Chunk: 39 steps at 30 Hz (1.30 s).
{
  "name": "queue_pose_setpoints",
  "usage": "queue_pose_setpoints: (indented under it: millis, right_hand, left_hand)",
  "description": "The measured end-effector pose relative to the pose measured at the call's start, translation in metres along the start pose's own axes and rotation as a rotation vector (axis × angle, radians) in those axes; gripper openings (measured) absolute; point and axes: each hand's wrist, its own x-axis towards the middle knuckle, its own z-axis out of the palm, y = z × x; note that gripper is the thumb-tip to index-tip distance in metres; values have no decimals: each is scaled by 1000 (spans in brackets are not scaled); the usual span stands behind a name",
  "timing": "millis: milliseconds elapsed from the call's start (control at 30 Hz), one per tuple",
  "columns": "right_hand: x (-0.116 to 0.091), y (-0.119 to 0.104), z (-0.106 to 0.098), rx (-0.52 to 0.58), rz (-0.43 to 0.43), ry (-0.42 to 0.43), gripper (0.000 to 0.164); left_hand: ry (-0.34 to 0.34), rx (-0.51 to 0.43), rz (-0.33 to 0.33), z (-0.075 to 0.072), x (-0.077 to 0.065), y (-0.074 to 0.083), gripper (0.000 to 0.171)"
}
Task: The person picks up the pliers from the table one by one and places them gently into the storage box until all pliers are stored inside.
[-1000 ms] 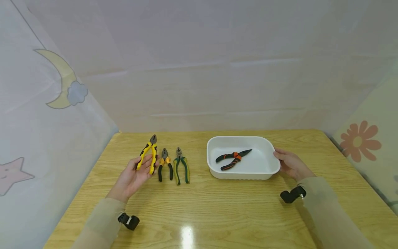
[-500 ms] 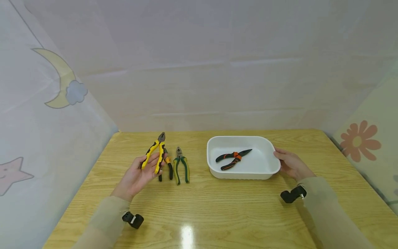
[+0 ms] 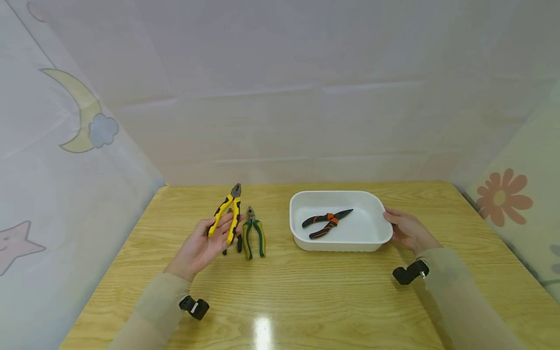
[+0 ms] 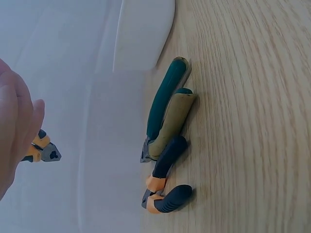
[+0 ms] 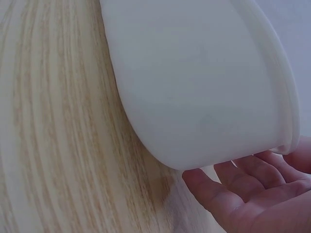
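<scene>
My left hand holds yellow-and-black pliers by the handles, raised above the table with the metal head pointing away. In the left wrist view only the head of those pliers shows past the hand. Behind the hand lie orange-and-black pliers, mostly covered in the head view. Green-handled pliers lie just right of them. At the right, my right hand grips the end of a white tray, thumb at the rim and fingers against the outer wall. Black-and-orange long-nose pliers rest inside the tray.
The wooden table ends at a pale cloth backdrop. Cloth walls with printed shapes stand at both sides. Each wrist wears a black camera, such as the left wrist camera.
My left hand has moved right with the yellow-and-black pliers, passing over the orange-and-black pliers and now covering most of them. The right hand keeps its grip on the tray.
</scene>
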Motion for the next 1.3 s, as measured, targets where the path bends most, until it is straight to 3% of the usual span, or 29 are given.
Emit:
queue_pose_setpoints:
  millis: [200, 433, 600, 1033, 1300]
  right_hand:
    - [1, 0, -1, -7, 2, 3, 66]
    - [0, 0, -1, -14, -15, -9, 66]
    - [2, 0, -1, -12, -14, -10, 67]
    - [0, 0, 0, -3, -24, -25, 67]
    - [3, 1, 1, -2, -25, -32, 67]
  left_hand:
    - [3, 6, -12, 5, 5, -2, 57]
    - [-89, -86, -19, 3, 10, -7, 57]
    - [-116, -68, -21, 4, 12, -9, 58]
    - [-39, 51, -29, 14, 21, -15, 56]
    - [19, 54, -48, 20, 27, -18, 56]
